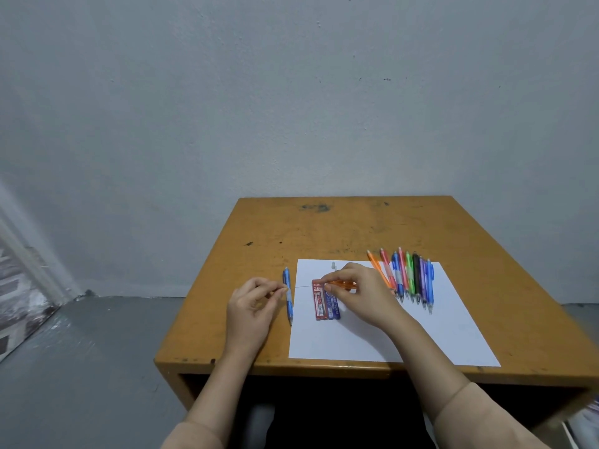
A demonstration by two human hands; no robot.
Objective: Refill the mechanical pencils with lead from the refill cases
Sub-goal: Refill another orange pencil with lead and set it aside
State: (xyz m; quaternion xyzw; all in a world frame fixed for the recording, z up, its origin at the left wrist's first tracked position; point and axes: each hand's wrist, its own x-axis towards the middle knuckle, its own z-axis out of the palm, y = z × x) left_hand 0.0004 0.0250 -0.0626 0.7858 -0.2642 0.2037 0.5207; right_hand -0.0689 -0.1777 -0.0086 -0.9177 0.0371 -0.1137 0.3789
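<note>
My right hand (358,294) holds an orange mechanical pencil (343,283) level over the white paper (372,338), its open end facing left. My left hand (254,303) pinches a thin lead (299,286) that stretches rightward toward that end. Under the pencil lie a red refill case (319,301) and a blue refill case (333,307), side by side. A blue pencil (287,294) rests on the table just left of the paper, partly behind my left fingertips. Several coloured pencils (406,277) lie in a row at the paper's right. A small clear cap (333,265) sits on the paper's far edge.
The worn wooden table (324,228) stands against a grey wall. Grey floor lies to the left, with a framed panel (19,286) leaning in the corner.
</note>
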